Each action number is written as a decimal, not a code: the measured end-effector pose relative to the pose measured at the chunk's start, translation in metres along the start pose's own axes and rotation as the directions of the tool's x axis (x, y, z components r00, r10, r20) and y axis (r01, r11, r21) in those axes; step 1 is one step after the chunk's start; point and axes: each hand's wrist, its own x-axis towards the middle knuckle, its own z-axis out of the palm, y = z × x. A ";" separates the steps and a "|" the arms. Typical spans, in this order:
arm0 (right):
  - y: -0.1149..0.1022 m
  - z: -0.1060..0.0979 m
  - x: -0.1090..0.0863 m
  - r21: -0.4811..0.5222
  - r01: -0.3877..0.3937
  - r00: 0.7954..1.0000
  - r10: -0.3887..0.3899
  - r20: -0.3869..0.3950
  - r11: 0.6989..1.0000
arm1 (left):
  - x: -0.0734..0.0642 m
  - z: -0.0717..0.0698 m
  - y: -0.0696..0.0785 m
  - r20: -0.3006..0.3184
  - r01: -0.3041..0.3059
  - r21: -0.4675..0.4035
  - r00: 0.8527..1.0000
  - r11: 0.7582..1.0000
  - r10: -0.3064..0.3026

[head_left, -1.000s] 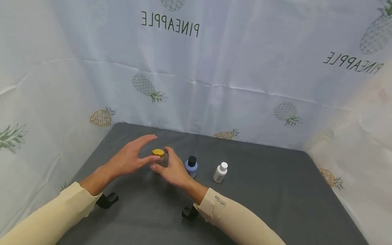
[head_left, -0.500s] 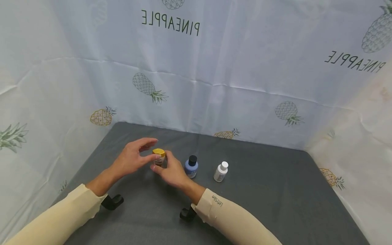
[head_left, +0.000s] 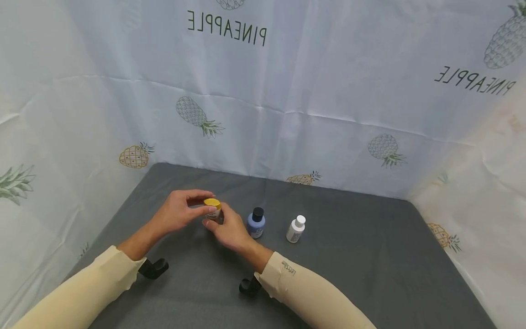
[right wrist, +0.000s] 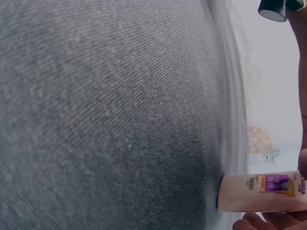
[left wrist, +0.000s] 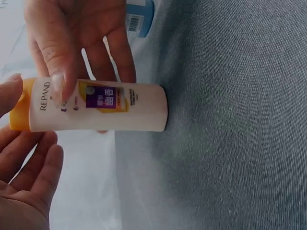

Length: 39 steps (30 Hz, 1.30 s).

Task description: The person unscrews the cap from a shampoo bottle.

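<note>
A small white bottle [left wrist: 148, 106] with a yellow cap [head_left: 212, 202] and a purple-and-yellow label stands upright on the grey cloth at left of centre. My right hand [head_left: 233, 229] grips its body, the thumb lying across the front beside the label in the left wrist view. At the top, my left hand [head_left: 174, 212] has its thumb on the front of the cap and its fingers curled behind. Part of the bottle [right wrist: 244, 194] shows in the right wrist view, its cap out of frame.
A blue bottle [head_left: 256, 227] with a black cap stands just right of my right hand. Farther right is a white bottle [head_left: 294, 232] with a white cap. White curtains [head_left: 328, 82] printed with pineapples border the grey cloth [head_left: 370, 256] at the back and sides.
My left hand has come in and slightly down, its spread fingers closing around the yellow cap. My right hand keeps hold of the bottle's body, nearly still.
</note>
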 end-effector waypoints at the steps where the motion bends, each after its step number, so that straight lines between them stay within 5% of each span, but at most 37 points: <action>1: 0.000 0.000 0.000 -0.003 0.003 1.000 -0.003 -0.001 1.000 | 0.000 0.000 0.000 0.002 0.000 -0.007 1.000 1.000 0.000; 25: 0.008 0.003 0.007 -0.084 0.101 0.995 -0.102 -0.009 0.991 | 0.002 -0.004 0.001 0.013 0.002 -0.043 1.000 0.999 -0.002; 39: -0.009 -0.006 0.000 -0.099 0.143 0.989 -0.145 -0.016 0.985 | -0.003 -0.016 0.023 -0.020 -0.044 -0.035 0.999 0.998 0.044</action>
